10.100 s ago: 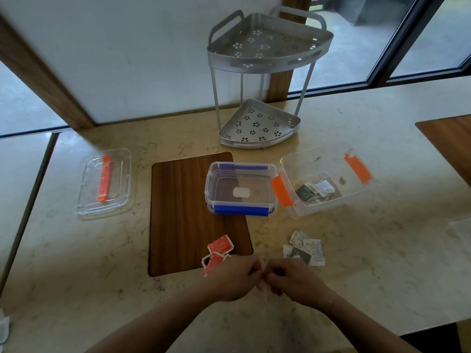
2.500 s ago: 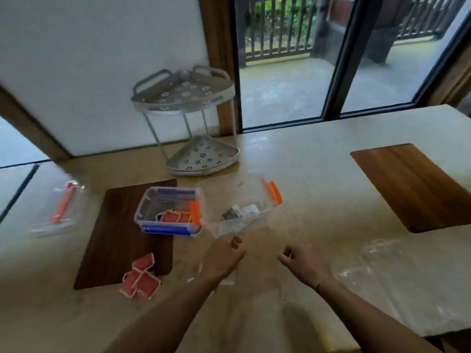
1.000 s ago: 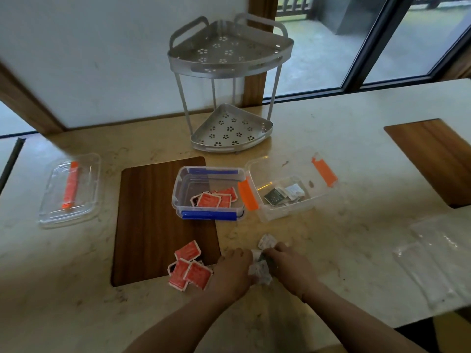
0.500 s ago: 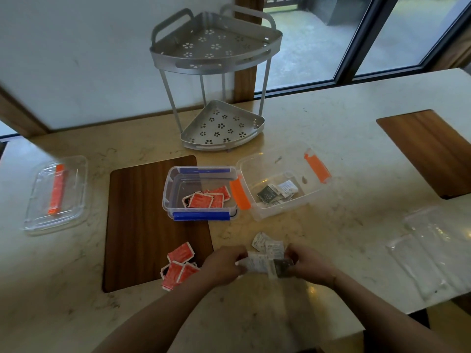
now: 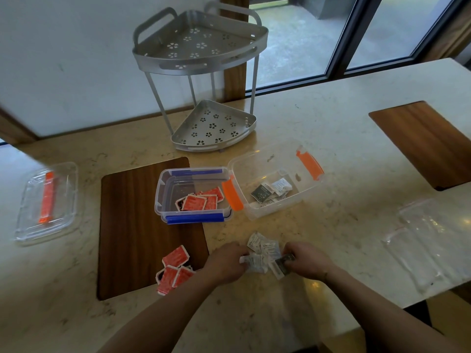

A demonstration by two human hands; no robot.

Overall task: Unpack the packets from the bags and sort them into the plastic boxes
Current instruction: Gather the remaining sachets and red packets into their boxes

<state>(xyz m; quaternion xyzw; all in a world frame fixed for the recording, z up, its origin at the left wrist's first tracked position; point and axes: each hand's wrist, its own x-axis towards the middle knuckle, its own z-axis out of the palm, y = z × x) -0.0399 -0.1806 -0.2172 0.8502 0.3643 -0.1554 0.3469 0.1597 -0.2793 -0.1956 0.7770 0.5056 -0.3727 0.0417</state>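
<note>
Fingers of both hands curl in on the white packets [image 5: 262, 253] at six o'clock on the counter [image 5: 331, 138]. Left hand [image 5: 225, 263] is knuckles up, fingertips pinching the pile's left edge; right hand [image 5: 307, 262] mirrors it, gripping a dark packet [image 5: 281, 264] at the pile's right end. Both forearms angle in from the bottom, wrists low over the stone. Red packets [image 5: 174, 270] lie loose at eight o'clock, on the corner of the wood inlay [image 5: 132, 225]. Up at twelve, the blue box [image 5: 193, 194] holds more red ones, and touching it at one o'clock, the orange box [image 5: 275, 179] holds white and dark packets. Empty bags [image 5: 420, 245] lie at three o'clock, a lid [image 5: 47, 202] at nine.
</note>
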